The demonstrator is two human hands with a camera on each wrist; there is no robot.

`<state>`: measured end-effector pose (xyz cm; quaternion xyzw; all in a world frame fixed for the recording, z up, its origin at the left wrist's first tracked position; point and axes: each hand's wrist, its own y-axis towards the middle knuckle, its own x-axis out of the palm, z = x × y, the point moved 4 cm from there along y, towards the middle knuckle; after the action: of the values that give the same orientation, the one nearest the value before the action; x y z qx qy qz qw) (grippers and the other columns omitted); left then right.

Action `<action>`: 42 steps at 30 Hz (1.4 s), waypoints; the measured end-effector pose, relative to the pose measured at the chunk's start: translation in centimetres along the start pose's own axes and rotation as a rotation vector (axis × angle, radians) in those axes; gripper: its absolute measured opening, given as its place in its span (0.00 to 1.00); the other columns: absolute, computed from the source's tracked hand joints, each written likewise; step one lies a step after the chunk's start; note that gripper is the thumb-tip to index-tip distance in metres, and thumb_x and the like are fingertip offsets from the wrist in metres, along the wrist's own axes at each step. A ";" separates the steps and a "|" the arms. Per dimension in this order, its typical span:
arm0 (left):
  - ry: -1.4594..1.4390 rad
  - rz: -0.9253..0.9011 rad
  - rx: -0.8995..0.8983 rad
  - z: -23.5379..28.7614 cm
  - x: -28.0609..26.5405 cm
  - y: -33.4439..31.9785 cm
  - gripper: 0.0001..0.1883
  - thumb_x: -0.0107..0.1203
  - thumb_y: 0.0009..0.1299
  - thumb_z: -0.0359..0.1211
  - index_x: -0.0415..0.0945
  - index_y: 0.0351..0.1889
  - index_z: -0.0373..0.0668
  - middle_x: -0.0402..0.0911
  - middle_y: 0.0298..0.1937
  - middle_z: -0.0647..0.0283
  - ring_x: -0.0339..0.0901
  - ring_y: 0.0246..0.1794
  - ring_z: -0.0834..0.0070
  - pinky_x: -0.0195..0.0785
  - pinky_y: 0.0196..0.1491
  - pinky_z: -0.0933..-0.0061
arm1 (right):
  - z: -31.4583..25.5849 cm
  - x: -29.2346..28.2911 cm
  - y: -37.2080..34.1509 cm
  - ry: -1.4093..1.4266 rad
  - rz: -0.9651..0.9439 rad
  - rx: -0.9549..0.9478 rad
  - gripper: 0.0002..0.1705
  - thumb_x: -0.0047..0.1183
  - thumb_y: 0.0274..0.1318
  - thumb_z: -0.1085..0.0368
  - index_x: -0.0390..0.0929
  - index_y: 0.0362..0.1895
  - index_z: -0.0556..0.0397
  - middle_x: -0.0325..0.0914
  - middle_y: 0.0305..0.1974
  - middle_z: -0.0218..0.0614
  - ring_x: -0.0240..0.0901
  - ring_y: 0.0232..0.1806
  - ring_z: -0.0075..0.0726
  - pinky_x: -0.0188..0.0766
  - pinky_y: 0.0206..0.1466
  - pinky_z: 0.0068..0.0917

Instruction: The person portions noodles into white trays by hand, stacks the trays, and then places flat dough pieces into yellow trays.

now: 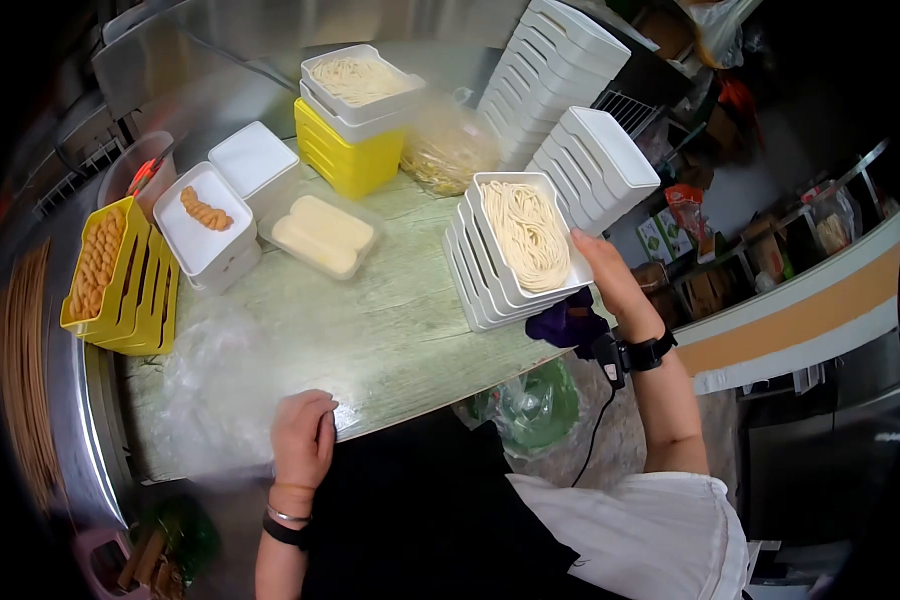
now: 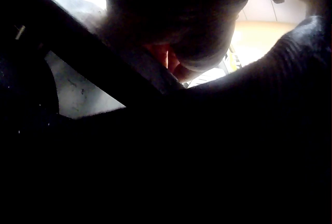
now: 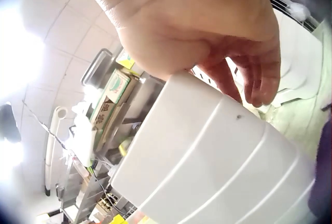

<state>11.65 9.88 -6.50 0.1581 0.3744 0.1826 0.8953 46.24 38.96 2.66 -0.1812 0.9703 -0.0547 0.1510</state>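
Observation:
My right hand (image 1: 615, 280) is at the right side of a stack of white trays (image 1: 470, 285). Its thumb side lies at the rim of the top tray, and in the right wrist view the curled fingers (image 3: 254, 76) reach round the tray wall (image 3: 192, 125). Long pale dough strands (image 1: 528, 235) lie coiled in that top tray. My left hand (image 1: 303, 440) is at the table's front edge, fingers loosely curled, holding nothing. The left wrist view is mostly dark, showing only part of that hand (image 2: 171, 26).
Yellow trays (image 1: 150, 290) with dough twists (image 1: 100, 255) stand at the left. Nearby are a single twist (image 1: 205, 210) in a white tray and a clear container (image 1: 325, 235) of pale blocks. A yellow tray stack (image 1: 345, 150) and more white stacks (image 1: 600, 165) stand behind; plastic film (image 1: 210, 385) lies front left.

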 end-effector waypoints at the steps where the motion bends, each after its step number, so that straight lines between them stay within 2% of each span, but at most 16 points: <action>1: -0.003 -0.004 -0.001 0.0 0.0 0.0 0.09 0.57 0.61 0.21 0.79 0.38 0.41 0.82 0.42 0.57 0.77 0.43 0.55 0.71 0.46 0.59 | 0.0 -0.2 -0.2 -0.024 0.030 -0.056 0.26 0.48 0.70 0.50 0.79 0.54 0.62 0.81 0.49 0.37 0.75 0.48 0.28 0.68 0.53 0.24; 3: -0.002 -0.008 0.000 0.1 -0.1 0.1 0.09 0.57 0.61 0.21 0.79 0.38 0.41 0.82 0.42 0.57 0.77 0.43 0.55 0.71 0.47 0.59 | 0.1 -0.6 -0.8 -0.067 0.086 -0.175 0.27 0.47 0.70 0.49 0.77 0.57 0.60 0.80 0.49 0.38 0.76 0.45 0.29 0.68 0.53 0.24; 6: -0.003 -0.006 0.007 0.0 -0.2 -0.1 0.09 0.58 0.61 0.22 0.79 0.38 0.42 0.82 0.42 0.57 0.77 0.44 0.55 0.72 0.47 0.59 | 1.9 -0.5 -2.8 0.175 0.487 -0.236 0.24 0.48 0.69 0.49 0.75 0.57 0.54 0.79 0.45 0.35 0.75 0.39 0.29 0.70 0.48 0.24; 8: -0.003 0.008 0.001 0.1 -0.2 0.0 0.08 0.58 0.61 0.22 0.80 0.36 0.42 0.82 0.41 0.57 0.78 0.43 0.57 0.72 0.47 0.62 | 5.5 -0.1 -5.5 0.225 0.468 -0.111 0.24 0.47 0.69 0.47 0.75 0.56 0.52 0.77 0.39 0.31 0.74 0.37 0.26 0.71 0.43 0.23; 10: -0.001 0.011 0.005 -0.1 -0.2 0.0 0.08 0.58 0.61 0.22 0.80 0.36 0.42 0.82 0.41 0.58 0.78 0.43 0.57 0.72 0.46 0.62 | 9.6 1.5 -8.4 0.245 0.337 -0.228 0.19 0.48 0.70 0.53 0.75 0.53 0.52 0.75 0.37 0.31 0.74 0.35 0.26 0.73 0.38 0.23; 12: 0.003 0.023 0.007 0.0 -0.2 0.1 0.08 0.58 0.60 0.22 0.80 0.36 0.42 0.82 0.41 0.59 0.78 0.43 0.58 0.73 0.46 0.62 | 10.2 5.8 -11.3 0.405 0.325 -0.028 0.20 0.50 0.70 0.60 0.68 0.61 0.52 0.77 0.41 0.35 0.76 0.38 0.27 0.75 0.40 0.23; 18: 0.028 0.010 0.023 -0.2 -0.1 -0.1 0.09 0.60 0.59 0.22 0.81 0.36 0.43 0.82 0.41 0.60 0.78 0.42 0.58 0.73 0.45 0.62 | 9.5 9.9 -8.5 0.445 0.225 0.089 0.46 0.49 0.68 0.65 0.32 0.78 0.42 0.80 0.49 0.47 0.81 0.44 0.39 0.79 0.43 0.30; 23: 0.031 0.031 0.028 -0.1 -0.1 -0.1 0.08 0.60 0.59 0.23 0.81 0.35 0.43 0.82 0.40 0.60 0.78 0.42 0.59 0.73 0.45 0.62 | 10.2 10.2 -4.8 0.489 0.190 0.108 0.33 0.49 0.69 0.66 0.46 0.71 0.40 0.81 0.41 0.43 0.82 0.37 0.34 0.79 0.36 0.27; 28: 0.020 -0.037 0.027 0.0 -0.4 0.0 0.09 0.60 0.60 0.24 0.80 0.38 0.43 0.82 0.43 0.60 0.78 0.45 0.58 0.73 0.46 0.62 | 9.7 11.7 -3.9 0.507 0.301 -0.108 0.43 0.48 0.68 0.68 0.36 0.77 0.48 0.77 0.47 0.41 0.77 0.40 0.30 0.74 0.37 0.22; 30: -0.022 -0.080 -0.002 0.4 -1.5 0.0 0.12 0.60 0.61 0.25 0.80 0.43 0.43 0.82 0.47 0.58 0.78 0.49 0.57 0.73 0.51 0.61 | 11.3 12.7 -5.2 0.451 0.404 -0.208 0.36 0.48 0.67 0.69 0.46 0.74 0.49 0.76 0.47 0.37 0.74 0.38 0.28 0.73 0.37 0.24; 33: -0.007 -0.054 0.003 2.7 -5.6 0.4 0.16 0.62 0.60 0.27 0.79 0.48 0.43 0.81 0.50 0.56 0.77 0.53 0.54 0.73 0.55 0.58 | 12.1 14.4 -7.8 0.299 0.311 -0.272 0.21 0.50 0.63 0.72 0.67 0.60 0.51 0.76 0.41 0.36 0.73 0.34 0.31 0.71 0.37 0.26; 34: 0.077 0.002 0.017 2.6 -7.4 0.4 0.17 0.63 0.60 0.28 0.79 0.49 0.43 0.81 0.50 0.54 0.78 0.52 0.52 0.73 0.54 0.58 | 11.1 14.7 -8.8 0.075 0.271 -0.365 0.16 0.51 0.61 0.73 0.70 0.54 0.53 0.76 0.38 0.37 0.72 0.33 0.32 0.71 0.36 0.27; 36: 0.251 0.087 -0.118 1.5 -10.8 0.3 0.24 0.65 0.58 0.30 0.76 0.55 0.42 0.75 0.59 0.50 0.72 0.58 0.48 0.68 0.60 0.55 | 7.8 16.3 -10.3 -0.361 0.162 -0.566 0.07 0.53 0.57 0.74 0.76 0.40 0.55 0.75 0.33 0.39 0.72 0.31 0.34 0.70 0.35 0.28; 37: 0.360 0.059 -0.158 -0.1 -12.0 -0.2 0.36 0.71 0.55 0.36 0.70 0.63 0.44 0.66 0.67 0.46 0.65 0.65 0.44 0.62 0.66 0.52 | 6.9 17.0 -10.4 -0.383 0.205 -0.638 0.03 0.53 0.52 0.76 0.78 0.32 0.56 0.72 0.28 0.40 0.70 0.28 0.37 0.67 0.32 0.29; 41: 0.626 -0.048 -0.358 -2.9 -14.1 -1.3 0.64 0.78 0.40 0.55 0.54 0.74 0.47 0.48 0.75 0.37 0.54 0.72 0.36 0.53 0.72 0.48 | 6.8 17.5 -9.3 -0.367 0.158 -0.493 0.05 0.54 0.50 0.75 0.79 0.33 0.55 0.73 0.26 0.37 0.69 0.23 0.34 0.63 0.27 0.28; 42: 0.588 -0.064 -0.374 -3.5 -13.7 -1.6 0.64 0.78 0.40 0.57 0.54 0.75 0.47 0.48 0.75 0.36 0.54 0.72 0.36 0.52 0.73 0.48 | 6.6 17.9 -9.1 -0.370 0.158 -0.507 0.05 0.54 0.50 0.75 0.79 0.32 0.54 0.72 0.25 0.37 0.68 0.22 0.34 0.63 0.26 0.28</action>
<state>0.49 2.92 -1.11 -0.0800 0.5811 0.2576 0.7678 35.49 23.58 -7.04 -0.1442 0.9202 0.2344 0.2784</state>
